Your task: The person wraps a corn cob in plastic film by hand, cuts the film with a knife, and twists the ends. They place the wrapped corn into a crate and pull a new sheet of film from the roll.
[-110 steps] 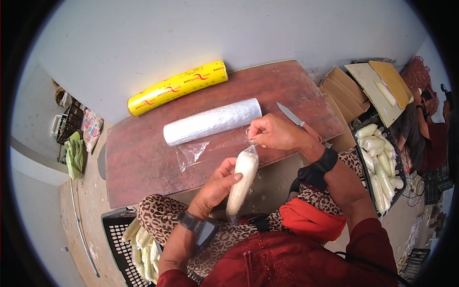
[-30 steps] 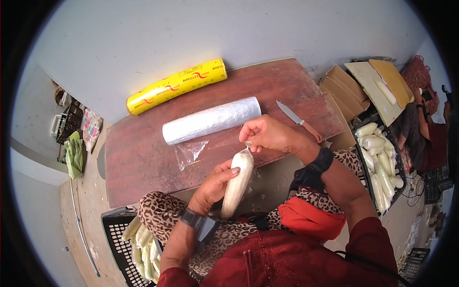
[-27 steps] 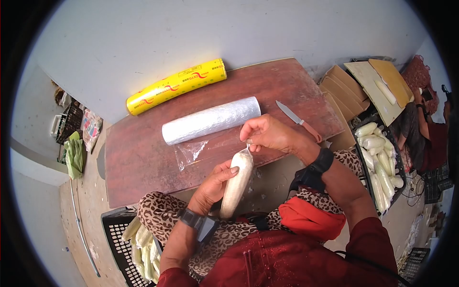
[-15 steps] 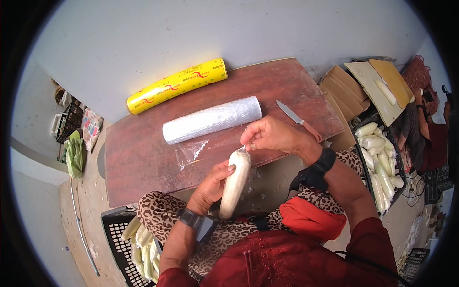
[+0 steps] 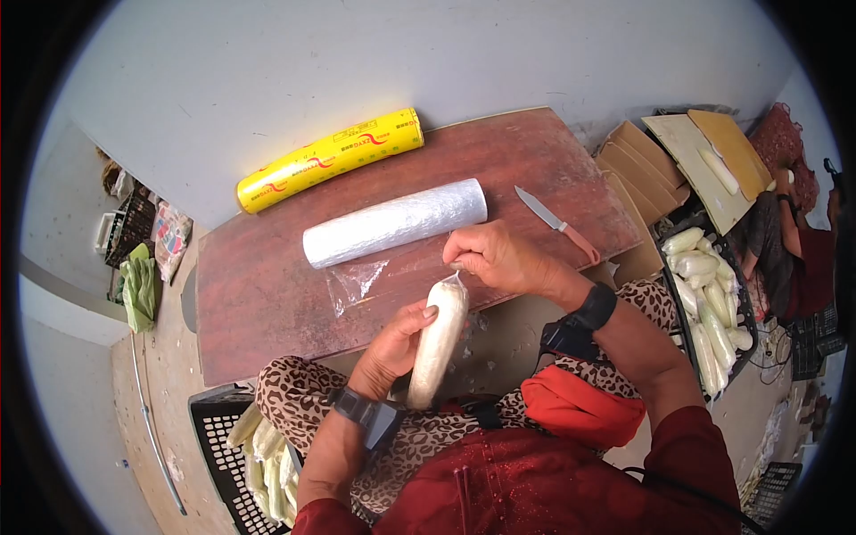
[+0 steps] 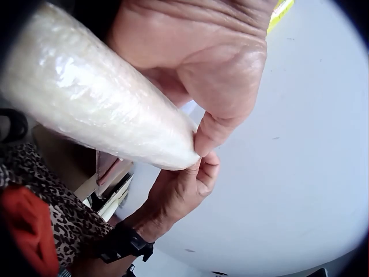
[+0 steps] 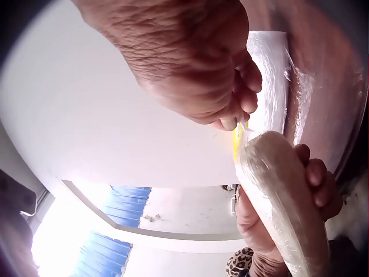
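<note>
A long pale vegetable (image 5: 439,343) wrapped in clear film is held in front of the table's near edge, tilted with its upper end toward the table. The left hand (image 5: 397,343) grips it from the side, thumb on top, fingers behind. At its upper end, the right hand (image 5: 504,259) pinches the twisted film tip between thumb and fingers. The right wrist view shows this pinch above the wrapped vegetable (image 7: 282,196). In the left wrist view, the right hand (image 6: 179,193) is at the far end of the vegetable (image 6: 104,92).
On the reddish table (image 5: 259,312) lie a film roll (image 5: 397,223) with a loose film end, a yellow roll (image 5: 330,160) and a knife (image 5: 557,225). Crates of wrapped vegetables (image 5: 704,303) stand at right and lower left (image 5: 214,437). Another person (image 5: 798,250) is at far right.
The wrapped vegetable and left hand have shifted slightly left since the earliest frame. The right hand has turned a little at the film tip, and the film there is gathered narrower.
</note>
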Motion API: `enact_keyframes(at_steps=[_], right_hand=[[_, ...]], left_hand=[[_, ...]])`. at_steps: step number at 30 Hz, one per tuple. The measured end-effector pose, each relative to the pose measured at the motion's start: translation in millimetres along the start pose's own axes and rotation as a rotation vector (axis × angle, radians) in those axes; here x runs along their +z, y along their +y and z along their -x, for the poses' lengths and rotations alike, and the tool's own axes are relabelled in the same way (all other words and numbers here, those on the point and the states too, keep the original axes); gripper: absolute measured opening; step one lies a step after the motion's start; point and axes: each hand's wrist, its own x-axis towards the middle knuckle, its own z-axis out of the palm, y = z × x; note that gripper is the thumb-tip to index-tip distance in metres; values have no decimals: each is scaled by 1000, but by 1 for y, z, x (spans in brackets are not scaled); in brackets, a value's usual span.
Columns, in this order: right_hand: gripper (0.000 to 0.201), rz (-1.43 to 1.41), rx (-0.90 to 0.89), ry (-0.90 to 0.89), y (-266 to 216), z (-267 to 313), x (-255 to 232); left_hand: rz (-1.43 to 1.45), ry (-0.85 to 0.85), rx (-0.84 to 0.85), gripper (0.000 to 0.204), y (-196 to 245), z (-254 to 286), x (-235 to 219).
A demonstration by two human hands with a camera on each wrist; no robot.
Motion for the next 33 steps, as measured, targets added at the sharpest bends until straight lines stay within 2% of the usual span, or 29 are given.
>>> enact_keyframes(at_steps=[2,5,8,12,15,20,23,29,33], right_hand=[[6,69,-74,13,2,0,2],[5,43,-21,25,-2,2,5],[9,-16,171,-50,-12,5,5],[12,46,171,-73,-2,8,9],[13,73,180,-38,6,12,14],[15,20,273,16,15,10,25],[13,-56,239,13,19,9,26],[4,-554,392,-195,11,7,17],[13,-676,424,-317,4,6,6]], left_hand=[[10,-5,4,49,0,-2,1],[-62,41,20,51,-1,-3,4],[-209,91,64,51,-4,-4,6],[-377,146,116,47,-4,-6,14],[-516,219,224,51,-4,-8,20],[-403,232,171,50,2,-7,20],[-304,217,130,48,3,-6,18],[-143,156,95,44,4,-2,11],[-75,127,95,44,5,-1,4]])
